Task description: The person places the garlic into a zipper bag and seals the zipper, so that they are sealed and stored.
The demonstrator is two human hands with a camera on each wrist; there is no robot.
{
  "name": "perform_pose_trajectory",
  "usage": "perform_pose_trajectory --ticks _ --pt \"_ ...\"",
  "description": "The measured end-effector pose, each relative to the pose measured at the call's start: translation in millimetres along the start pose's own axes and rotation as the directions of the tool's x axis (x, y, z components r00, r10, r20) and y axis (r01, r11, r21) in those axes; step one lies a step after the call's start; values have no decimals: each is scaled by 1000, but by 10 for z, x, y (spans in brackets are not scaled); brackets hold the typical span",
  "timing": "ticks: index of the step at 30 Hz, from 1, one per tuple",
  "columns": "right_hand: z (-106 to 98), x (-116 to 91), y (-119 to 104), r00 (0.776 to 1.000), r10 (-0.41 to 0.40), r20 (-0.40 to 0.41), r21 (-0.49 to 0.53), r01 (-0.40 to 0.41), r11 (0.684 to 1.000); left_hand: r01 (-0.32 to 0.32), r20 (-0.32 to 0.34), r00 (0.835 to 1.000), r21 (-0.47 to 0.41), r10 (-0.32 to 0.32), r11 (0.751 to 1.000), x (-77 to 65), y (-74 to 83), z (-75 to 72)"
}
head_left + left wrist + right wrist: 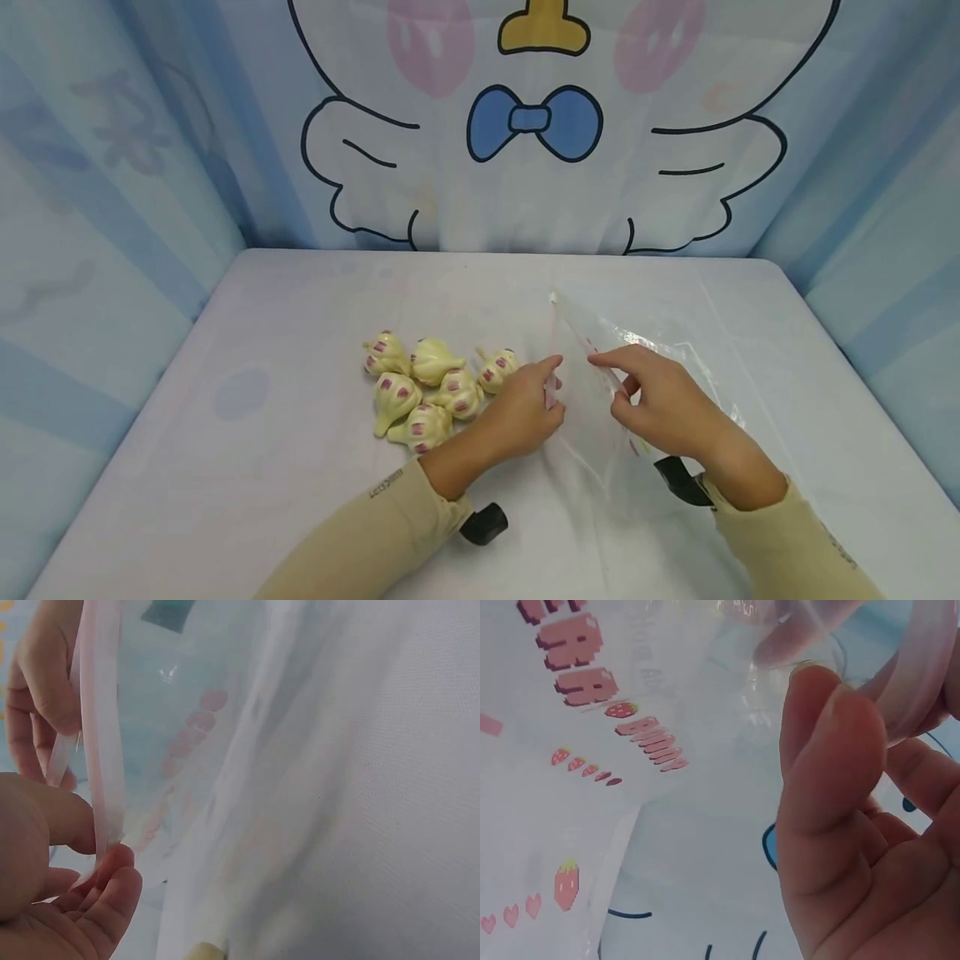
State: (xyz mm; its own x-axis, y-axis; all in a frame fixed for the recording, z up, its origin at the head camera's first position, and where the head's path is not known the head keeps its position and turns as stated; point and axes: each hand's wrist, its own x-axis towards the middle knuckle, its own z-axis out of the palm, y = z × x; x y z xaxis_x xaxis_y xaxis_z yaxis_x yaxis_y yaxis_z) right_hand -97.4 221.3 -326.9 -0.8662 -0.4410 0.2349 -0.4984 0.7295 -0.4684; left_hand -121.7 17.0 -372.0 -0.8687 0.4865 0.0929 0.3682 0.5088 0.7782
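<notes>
A clear plastic zip bag (588, 425) is held upright above the table, its mouth spread apart between both hands. My left hand (525, 412) pinches one side of the pink-edged opening (105, 750) with thumb and fingers. Across from it, my right hand (671, 404) grips the other side of the rim between thumb and fingers. Red lettering (570, 645) and small strawberry prints (566, 885) show on the bag's wall in the right wrist view. Beside the left hand lie several garlic bulbs (435, 362), pale yellow with purple patches, bunched together; the forearm passes close by them.
The table (262, 500) has a white cover, its far edge meeting a cartoon-printed curtain (525, 200). Light blue curtains (97, 250) hang along both sides. Each wrist wears a black camera mount (483, 524) below its beige sleeve.
</notes>
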Motion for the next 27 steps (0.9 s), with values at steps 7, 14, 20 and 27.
perform_pose_trajectory --ticks 7,14,20,27 --pt "-62 0 56 997 34 74 50 -37 998 -17 15 1000 50 16 999 -7 -4 -1" --pt "-138 -22 96 980 131 150 144 -153 978 -31 15 999 51 30 998 -39 -12 -12" --pt "-219 -51 106 989 144 23 62 -146 987 -20 61 998 90 14 996 -54 -26 -11" --pt "-316 -80 126 986 126 -113 15 -125 992 2 169 985 169 -31 986 -67 -33 -13"
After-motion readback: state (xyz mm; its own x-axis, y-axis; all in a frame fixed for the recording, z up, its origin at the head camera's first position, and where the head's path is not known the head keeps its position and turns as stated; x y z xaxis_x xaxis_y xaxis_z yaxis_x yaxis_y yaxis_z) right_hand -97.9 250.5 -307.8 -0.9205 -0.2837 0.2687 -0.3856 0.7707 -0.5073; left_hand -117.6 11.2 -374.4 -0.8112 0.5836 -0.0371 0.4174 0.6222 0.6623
